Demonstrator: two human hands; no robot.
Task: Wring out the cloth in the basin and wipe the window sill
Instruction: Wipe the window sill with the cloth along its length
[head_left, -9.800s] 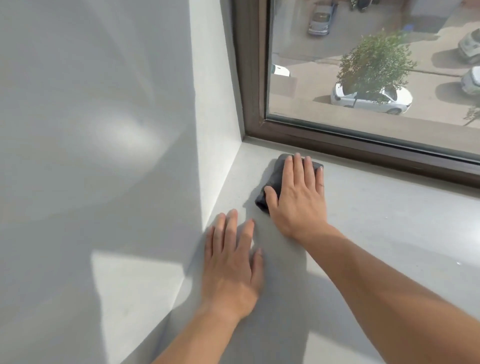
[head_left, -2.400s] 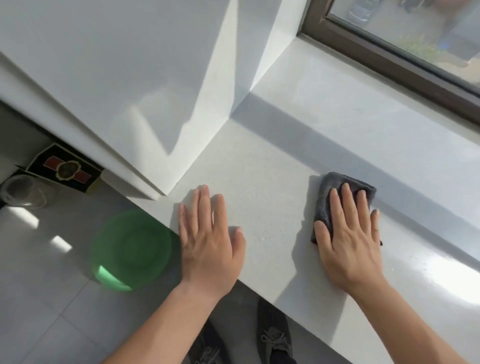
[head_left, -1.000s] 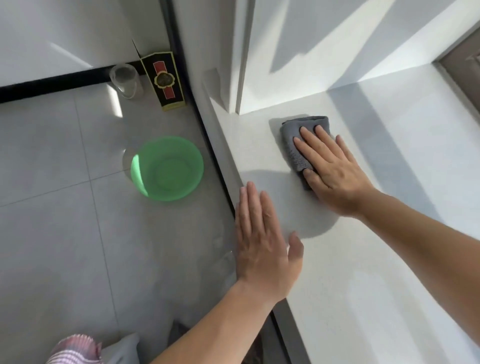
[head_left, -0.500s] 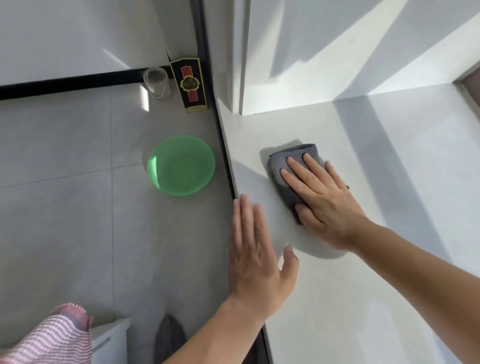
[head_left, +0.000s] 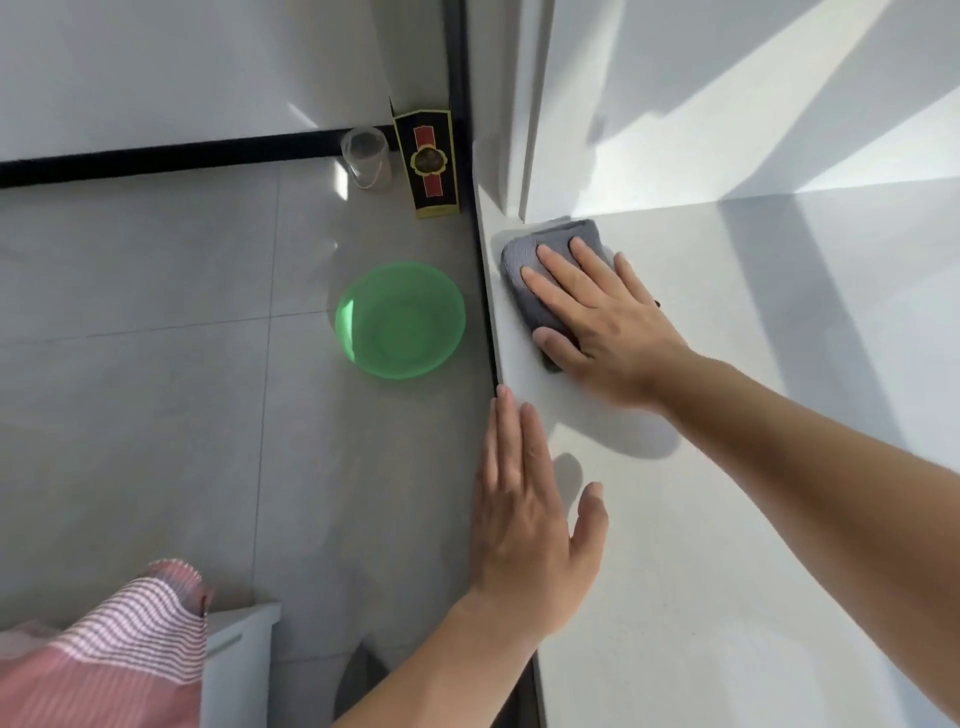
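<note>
While the right hand (head_left: 605, 312) lies flat and open with its fingers spread on the folded grey cloth (head_left: 540, 260), pressing it onto the white window sill (head_left: 727, 519), the cloth sits at the sill's front edge, close to the corner where the sill meets the white side wall (head_left: 675, 104). Part of the cloth shows beyond the fingertips and beside the thumb; the rest is hidden under the palm. The left hand (head_left: 530, 525) is also open, fingers straight and together, thumb apart, resting palm-down along the sill's front edge nearer the person, gripping nothing and well apart from the cloth. Below the sill, on the grey tiled floor (head_left: 156, 364), stands 1 green basin (head_left: 400, 319), just beside the sill's dark front edge. Farther back, a clear plastic container (head_left: 366, 158) and a black-and-gold box (head_left: 428, 166) stand side by side against the black baseboard. A pink striped fabric (head_left: 114, 660) lies at the lower left corner of the view.
</note>
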